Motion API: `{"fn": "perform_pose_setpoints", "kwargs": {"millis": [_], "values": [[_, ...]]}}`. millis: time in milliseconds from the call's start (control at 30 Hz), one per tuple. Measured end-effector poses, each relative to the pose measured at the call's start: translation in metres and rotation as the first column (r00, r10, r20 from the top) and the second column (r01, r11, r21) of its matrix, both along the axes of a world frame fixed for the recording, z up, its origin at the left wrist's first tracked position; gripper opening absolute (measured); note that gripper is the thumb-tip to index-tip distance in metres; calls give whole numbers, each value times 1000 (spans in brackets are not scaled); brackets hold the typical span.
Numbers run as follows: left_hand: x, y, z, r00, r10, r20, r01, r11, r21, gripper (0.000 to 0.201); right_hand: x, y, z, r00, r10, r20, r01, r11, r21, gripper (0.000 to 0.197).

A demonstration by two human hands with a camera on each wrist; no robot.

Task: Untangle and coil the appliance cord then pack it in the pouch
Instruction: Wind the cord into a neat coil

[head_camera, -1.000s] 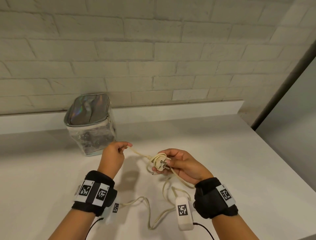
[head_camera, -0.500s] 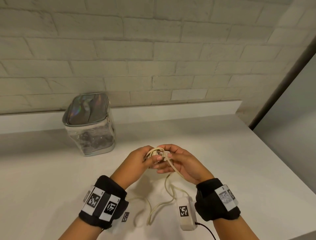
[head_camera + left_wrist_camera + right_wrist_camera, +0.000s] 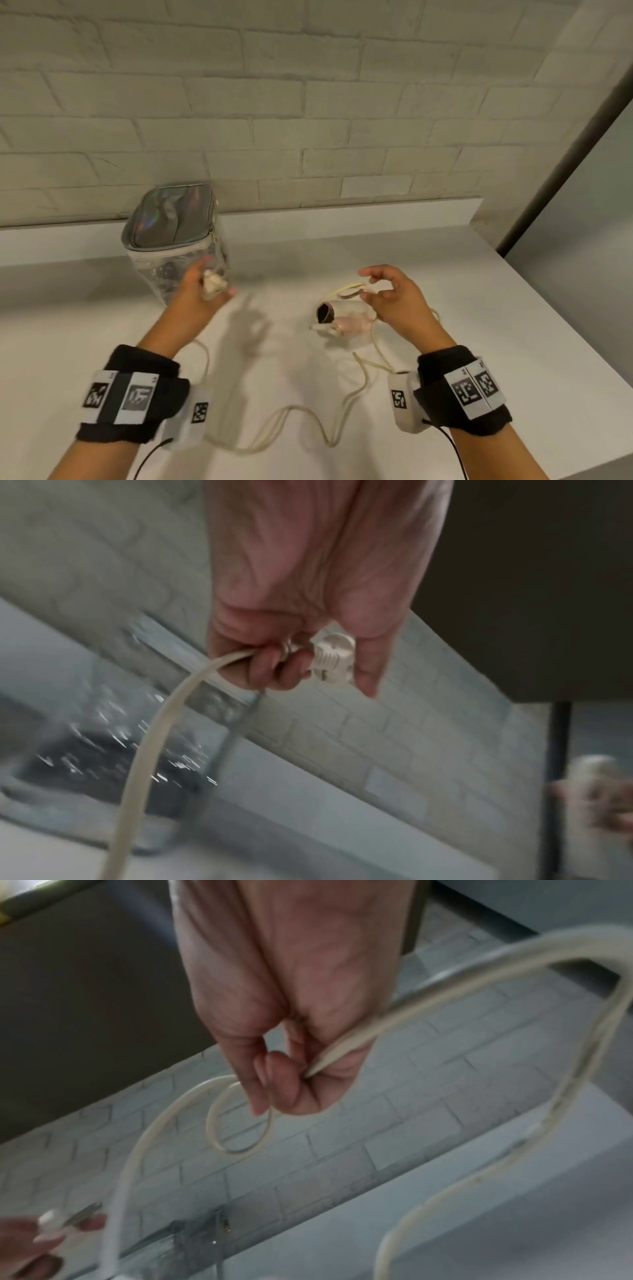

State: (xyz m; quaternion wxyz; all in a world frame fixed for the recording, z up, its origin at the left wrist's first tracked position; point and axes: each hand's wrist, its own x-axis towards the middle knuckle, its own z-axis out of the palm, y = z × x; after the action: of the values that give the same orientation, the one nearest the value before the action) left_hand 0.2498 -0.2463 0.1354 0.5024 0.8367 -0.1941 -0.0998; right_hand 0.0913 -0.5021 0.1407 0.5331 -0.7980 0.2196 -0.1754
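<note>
One cream, flat-profiled cord [image 3: 301, 423] trails in loose bends over the white tabletop [image 3: 513, 325] near its front edge. The left hand [image 3: 198, 294] curls around the ribbed cream plug [image 3: 330, 658], close to the clear pouch [image 3: 178, 246] with its iridescent silver top by the back edge. The right hand [image 3: 394, 298] pinches a small cord loop [image 3: 240, 1118]. No readable writing shows.
</note>
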Motion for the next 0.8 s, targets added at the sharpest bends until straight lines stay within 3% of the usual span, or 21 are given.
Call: {"fn": "perform_pose_setpoints", "kwargs": {"millis": [67,167,333,433,467,533,567,633,700,767,800], "values": [[11,22,-6,994,45,103,-62,983,173,62,-1,-4,3,995,-94,26,95,994,-56,19],[20,45,-36,1000,11,12,-16,891,453,58,-2,-7,9,987,-147,62,153,983,-99,11],[-1,40,-72,973,-90,-212,194,815,546,57,-3,1,17,993,-109,49,113,991,-67,26],[-13,28,-77,983,-103,-150,177,741,648,67,0,8,20,995,-82,49,85,994,-62,31],[-19,21,-73,985,-135,-106,172,792,585,68,1,11,21,997,-66,50,70,995,-68,30],[-34,2,-52,973,-228,-43,231,926,299,66,2,18,23,999,-6,49,9,998,-68,25],[-44,-10,-39,962,-274,-14,273,949,157,66,3,21,25,998,40,49,-37,998,-54,20],[-60,-34,-14,941,-337,24,337,941,-15,64,3,29,28,989,140,50,-139,990,-19,10],[-64,-56,-5,918,-395,32,396,913,-102,49,3,35,31,970,232,76,-232,973,-1,10],[-64,-72,2,888,-458,-44,438,871,-224,23,-1,37,36,950,295,106,-297,955,4,11],[-63,-77,2,866,-489,-105,444,848,-288,22,-3,35,40,946,306,109,-308,951,-3,10]]}}
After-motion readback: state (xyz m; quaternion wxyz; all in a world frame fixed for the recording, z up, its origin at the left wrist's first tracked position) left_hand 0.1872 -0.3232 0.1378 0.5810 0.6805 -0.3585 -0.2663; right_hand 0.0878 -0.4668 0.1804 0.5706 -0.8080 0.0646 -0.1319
